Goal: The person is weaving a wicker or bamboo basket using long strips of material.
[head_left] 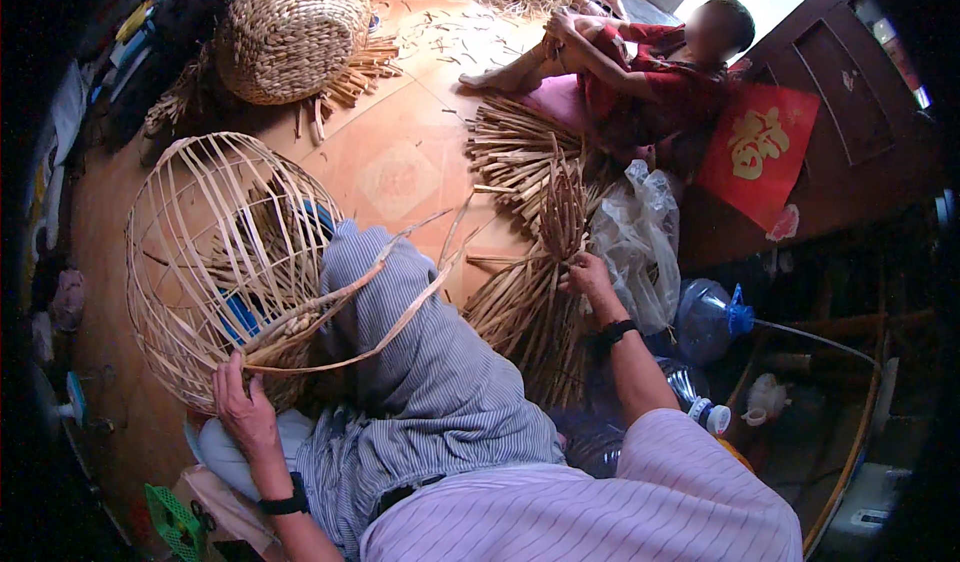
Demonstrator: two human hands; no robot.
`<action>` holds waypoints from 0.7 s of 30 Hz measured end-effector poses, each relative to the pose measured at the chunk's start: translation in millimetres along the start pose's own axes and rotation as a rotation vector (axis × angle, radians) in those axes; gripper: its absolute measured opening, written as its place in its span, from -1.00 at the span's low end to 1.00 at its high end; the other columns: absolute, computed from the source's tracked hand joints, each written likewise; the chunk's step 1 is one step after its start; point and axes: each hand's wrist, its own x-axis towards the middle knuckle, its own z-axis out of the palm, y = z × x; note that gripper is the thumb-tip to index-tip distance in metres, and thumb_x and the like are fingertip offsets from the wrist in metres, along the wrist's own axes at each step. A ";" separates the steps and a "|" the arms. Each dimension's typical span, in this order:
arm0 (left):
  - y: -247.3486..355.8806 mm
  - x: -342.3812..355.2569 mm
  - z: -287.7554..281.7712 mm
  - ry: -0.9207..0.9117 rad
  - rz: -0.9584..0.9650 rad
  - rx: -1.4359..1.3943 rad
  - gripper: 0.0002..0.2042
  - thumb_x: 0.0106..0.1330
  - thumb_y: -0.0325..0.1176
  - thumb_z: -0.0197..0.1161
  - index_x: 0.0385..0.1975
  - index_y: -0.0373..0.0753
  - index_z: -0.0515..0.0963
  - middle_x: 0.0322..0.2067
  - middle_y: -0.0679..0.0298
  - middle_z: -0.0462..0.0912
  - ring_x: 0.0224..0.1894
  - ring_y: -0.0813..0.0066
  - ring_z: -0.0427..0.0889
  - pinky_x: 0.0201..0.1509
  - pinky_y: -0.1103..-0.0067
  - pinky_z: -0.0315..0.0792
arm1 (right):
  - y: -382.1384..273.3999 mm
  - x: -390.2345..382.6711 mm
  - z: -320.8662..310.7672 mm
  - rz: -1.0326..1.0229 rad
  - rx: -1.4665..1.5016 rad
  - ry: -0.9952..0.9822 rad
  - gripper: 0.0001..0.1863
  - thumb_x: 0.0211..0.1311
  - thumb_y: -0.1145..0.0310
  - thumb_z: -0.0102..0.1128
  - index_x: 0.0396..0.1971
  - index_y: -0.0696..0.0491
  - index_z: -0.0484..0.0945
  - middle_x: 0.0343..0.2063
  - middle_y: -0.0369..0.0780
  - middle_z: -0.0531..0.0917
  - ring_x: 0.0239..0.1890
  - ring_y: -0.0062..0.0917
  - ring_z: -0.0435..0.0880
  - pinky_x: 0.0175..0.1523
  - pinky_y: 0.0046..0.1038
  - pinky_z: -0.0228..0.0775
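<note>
A half-woven basket (232,202) of pale, splayed strips lies on its side at my left, beside my leg. At its near edge is my left hand (248,409), fingers closed around the woven edge. Loose long strands (385,340) run from that edge across my trousers. To the right, my right hand (592,280) reaches to a thick bundle of dried brown stalks (563,212). Its fingers are pinched at the bundle's near side; how many stalks they grip is hidden. More stalks (500,307) fan out beneath.
Ahead at left stands a finished-looking woven basket (295,37) over cut stalks (365,72). A seated person in red (650,87) is at far right. Clear plastic bag (640,247), large water bottle (705,322) and green plastic basket (172,522) lie nearby. Scraps litter the tiled floor (395,177).
</note>
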 end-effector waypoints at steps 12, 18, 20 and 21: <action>-8.6 -2.2 3.8 -0.047 -0.012 0.061 -0.50 0.21 -0.58 0.30 0.22 -0.31 0.50 0.19 -0.01 0.57 0.29 -0.08 0.47 0.41 0.18 0.30 | 17.1 10.6 -9.2 -0.215 -0.266 0.035 -0.80 0.39 0.30 0.21 -0.29 0.13 0.64 -0.49 -0.32 0.65 -0.49 -0.58 0.55 -0.38 -0.41 0.38; -0.3 2.9 1.6 -0.074 -0.032 -0.021 -0.50 0.21 -0.58 0.29 0.21 -0.31 0.50 0.19 0.00 0.57 0.29 -0.09 0.47 0.41 0.17 0.30 | -8.5 19.8 -17.0 -0.184 -0.730 0.050 -0.62 0.38 0.13 0.24 -0.34 0.21 0.71 -0.58 -0.17 0.66 -0.47 -0.51 0.63 -0.31 -0.30 0.47; -2.3 -0.4 -1.1 -0.061 -0.036 0.017 -0.50 0.21 -0.58 0.29 0.21 -0.31 0.50 0.19 -0.01 0.57 0.29 -0.09 0.46 0.40 0.17 0.30 | -39.7 2.7 -6.6 -0.081 -0.751 -0.003 -0.64 0.37 0.15 0.24 -0.29 0.19 0.74 -0.55 -0.15 0.68 -0.47 -0.45 0.67 -0.30 -0.27 0.50; -2.1 -0.5 -0.6 -0.056 -0.030 0.026 -0.50 0.21 -0.59 0.29 0.21 -0.31 0.50 0.19 -0.01 0.57 0.29 -0.10 0.46 0.40 0.17 0.31 | -49.2 -5.3 -6.5 -0.026 -0.761 -0.018 -0.66 0.36 0.16 0.24 -0.27 0.18 0.75 -0.53 -0.13 0.69 -0.47 -0.43 0.69 -0.29 -0.25 0.51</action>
